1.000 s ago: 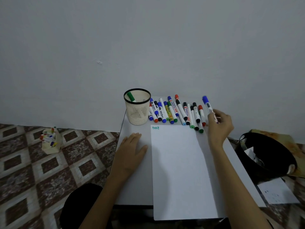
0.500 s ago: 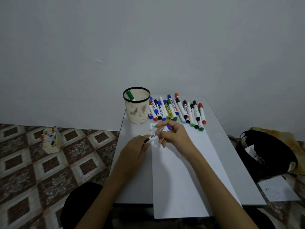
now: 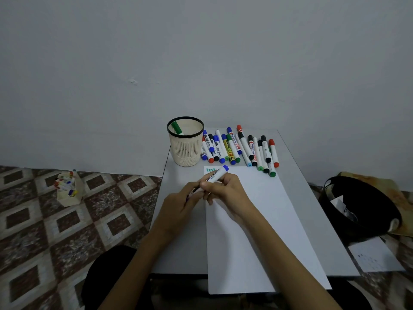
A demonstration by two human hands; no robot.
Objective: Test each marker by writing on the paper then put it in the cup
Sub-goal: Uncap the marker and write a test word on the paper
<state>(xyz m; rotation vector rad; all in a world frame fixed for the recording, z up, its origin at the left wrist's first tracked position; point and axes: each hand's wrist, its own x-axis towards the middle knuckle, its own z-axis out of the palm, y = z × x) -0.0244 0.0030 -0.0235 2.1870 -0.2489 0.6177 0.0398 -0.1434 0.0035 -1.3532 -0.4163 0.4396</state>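
A white marker with a blue end point(image 3: 216, 175) lies slanted over the top left corner of the white paper point(image 3: 257, 220). My right hand point(image 3: 223, 189) grips its barrel. My left hand point(image 3: 181, 204) holds its lower, dark end, which is mostly hidden by the fingers. A green word "test" is written at the paper's top left. The beige mesh cup point(image 3: 186, 144) with a black rim stands behind the paper and holds one green marker point(image 3: 176, 127). Several capped markers point(image 3: 241, 148) lie in a row to the right of the cup.
The small grey table point(image 3: 312, 198) stands against a plain wall. A black bin point(image 3: 359, 206) with paper scraps sits on the floor at the right, a loose sheet point(image 3: 375, 256) beside it. A small box of markers point(image 3: 67, 186) stands on the patterned floor at the left.
My right hand took the blue-ended marker from the right end of the row and brought it over the paper's top left corner. My left hand lifted off the table and took hold of its lower end.
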